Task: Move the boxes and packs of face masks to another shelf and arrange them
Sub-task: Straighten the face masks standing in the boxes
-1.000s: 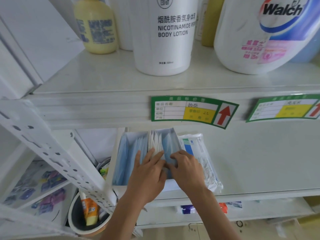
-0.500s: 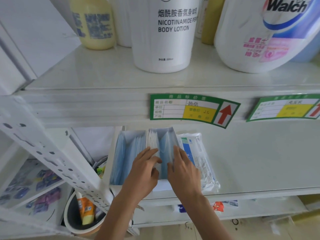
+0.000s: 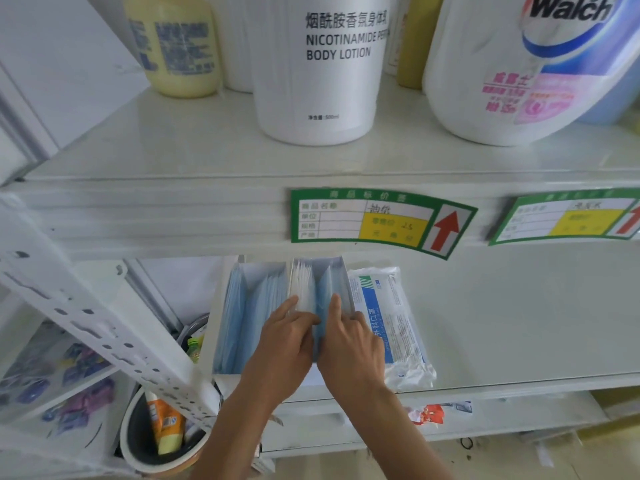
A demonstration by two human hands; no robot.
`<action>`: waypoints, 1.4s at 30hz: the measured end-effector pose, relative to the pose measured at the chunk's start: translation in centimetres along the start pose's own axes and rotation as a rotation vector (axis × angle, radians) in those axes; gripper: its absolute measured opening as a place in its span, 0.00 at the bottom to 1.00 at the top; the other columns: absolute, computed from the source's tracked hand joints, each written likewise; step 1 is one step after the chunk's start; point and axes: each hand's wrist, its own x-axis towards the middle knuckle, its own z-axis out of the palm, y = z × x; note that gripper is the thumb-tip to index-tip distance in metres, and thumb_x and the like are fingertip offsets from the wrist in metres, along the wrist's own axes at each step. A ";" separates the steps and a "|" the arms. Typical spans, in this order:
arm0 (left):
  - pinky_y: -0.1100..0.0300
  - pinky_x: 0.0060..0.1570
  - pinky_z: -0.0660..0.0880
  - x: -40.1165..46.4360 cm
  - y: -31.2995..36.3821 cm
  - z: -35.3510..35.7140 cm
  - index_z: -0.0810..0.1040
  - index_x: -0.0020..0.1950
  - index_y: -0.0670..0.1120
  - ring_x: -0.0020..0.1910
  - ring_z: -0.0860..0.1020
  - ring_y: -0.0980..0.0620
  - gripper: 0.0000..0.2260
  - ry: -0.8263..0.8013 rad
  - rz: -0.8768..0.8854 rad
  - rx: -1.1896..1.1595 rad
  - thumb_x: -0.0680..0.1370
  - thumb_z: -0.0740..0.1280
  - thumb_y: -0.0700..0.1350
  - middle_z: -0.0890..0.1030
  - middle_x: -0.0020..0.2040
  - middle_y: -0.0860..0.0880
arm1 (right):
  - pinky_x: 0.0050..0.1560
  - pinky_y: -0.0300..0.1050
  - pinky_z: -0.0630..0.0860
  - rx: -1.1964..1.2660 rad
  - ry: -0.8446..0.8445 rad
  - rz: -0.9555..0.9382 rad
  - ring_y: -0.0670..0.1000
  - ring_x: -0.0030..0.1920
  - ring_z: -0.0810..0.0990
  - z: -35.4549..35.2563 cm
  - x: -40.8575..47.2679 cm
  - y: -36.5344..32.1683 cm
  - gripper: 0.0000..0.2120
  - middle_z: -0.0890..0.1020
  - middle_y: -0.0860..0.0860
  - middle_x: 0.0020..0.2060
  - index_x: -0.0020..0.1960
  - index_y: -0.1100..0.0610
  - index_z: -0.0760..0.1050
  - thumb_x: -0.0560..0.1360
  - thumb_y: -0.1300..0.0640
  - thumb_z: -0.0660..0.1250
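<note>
Two open white boxes of face masks stand side by side at the left end of the middle shelf (image 3: 519, 341). The left box (image 3: 249, 306) holds blue masks. The right box (image 3: 320, 278) holds white and blue masks on edge. My left hand (image 3: 284, 344) and my right hand (image 3: 349, 341) reach into the right box, index fingers stretched out and pressing on the masks from either side. A sealed mask pack (image 3: 391, 317) with a blue label lies flat just right of my right hand.
The shelf above carries a body lotion bottle (image 3: 318, 64), a Walch jug (image 3: 519, 64) and a yellow bottle (image 3: 176, 46); price tags (image 3: 374, 220) hang on its front edge. A perforated post (image 3: 104, 323) slants at the left. A bucket (image 3: 156, 438) of tubes sits below.
Both hands have slid deeper into the right box; the fingers that were bunched together on the mask stack now lie stretched along it.
</note>
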 end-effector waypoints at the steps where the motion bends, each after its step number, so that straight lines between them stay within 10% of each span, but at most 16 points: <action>1: 0.50 0.77 0.60 0.0 0.0 -0.1 0.79 0.63 0.50 0.80 0.54 0.57 0.12 -0.006 -0.013 -0.047 0.84 0.59 0.43 0.78 0.68 0.52 | 0.43 0.50 0.72 -0.009 -0.005 -0.009 0.55 0.56 0.78 0.0 0.1 -0.3 0.38 0.80 0.55 0.55 0.81 0.56 0.46 0.79 0.57 0.65; 7: 0.63 0.61 0.77 0.0 0.0 -1.2 0.67 0.73 0.65 0.70 0.72 0.55 0.20 -0.003 -0.060 -0.329 0.85 0.60 0.44 0.72 0.71 0.54 | 0.64 0.46 0.72 0.138 -0.031 -0.210 0.52 0.57 0.78 -0.3 -0.9 -0.6 0.43 0.81 0.51 0.57 0.82 0.55 0.43 0.77 0.61 0.66; 13: 0.52 0.74 0.65 0.3 0.5 -0.9 0.59 0.79 0.62 0.77 0.63 0.46 0.30 -0.011 0.012 0.045 0.82 0.63 0.39 0.69 0.76 0.47 | 0.54 0.44 0.81 0.454 -0.036 -0.139 0.50 0.48 0.81 -1.5 -1.0 0.1 0.20 0.82 0.54 0.55 0.73 0.56 0.64 0.82 0.59 0.60; 18: 0.47 0.77 0.57 0.3 0.8 -0.2 0.63 0.77 0.61 0.80 0.55 0.49 0.24 -0.064 0.030 0.389 0.83 0.63 0.47 0.74 0.71 0.56 | 0.53 0.35 0.74 0.210 -0.028 -0.098 0.47 0.48 0.79 -1.7 -0.5 1.6 0.12 0.83 0.50 0.55 0.64 0.53 0.71 0.82 0.57 0.65; 27: 0.46 0.75 0.60 0.4 0.7 0.7 0.74 0.65 0.58 0.78 0.62 0.52 0.15 0.009 0.005 0.355 0.82 0.57 0.59 0.79 0.65 0.59 | 0.57 0.51 0.72 -0.152 0.023 -0.128 0.57 0.54 0.75 -1.8 -1.7 0.3 0.15 0.83 0.52 0.48 0.57 0.56 0.75 0.72 0.62 0.73; 42: 0.51 0.77 0.59 0.4 0.7 0.5 0.71 0.70 0.52 0.77 0.61 0.53 0.20 0.028 -0.032 0.259 0.79 0.62 0.55 0.77 0.69 0.54 | 0.81 0.50 0.49 -0.026 -0.070 -0.441 0.51 0.69 0.75 -1.1 -1.1 1.2 0.34 0.78 0.52 0.67 0.79 0.61 0.56 0.76 0.66 0.64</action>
